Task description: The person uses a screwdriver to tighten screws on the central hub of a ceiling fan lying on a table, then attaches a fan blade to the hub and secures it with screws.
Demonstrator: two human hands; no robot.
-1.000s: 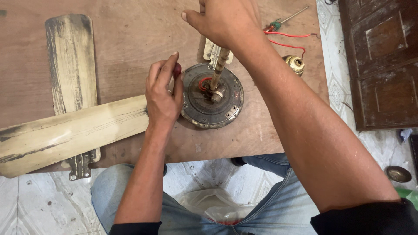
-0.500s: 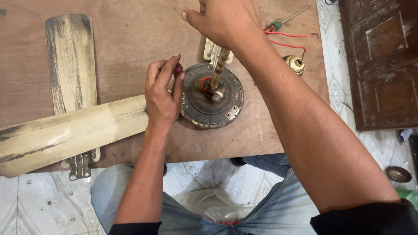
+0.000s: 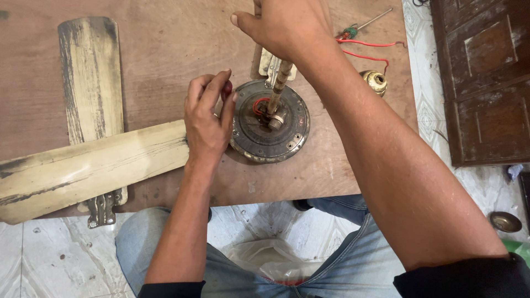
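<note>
Gripping the rod from above, our right hand steadies the motor at table centre; our left hand, at nine o'clock, pinches a red handle. Careful alignment seems needed.

A brown plywood board carries a round fan motor housing at centre, two worn cream fan blades toward nine o'clock, and a screwdriver, red wire and brass cap toward two o'clock.
</note>
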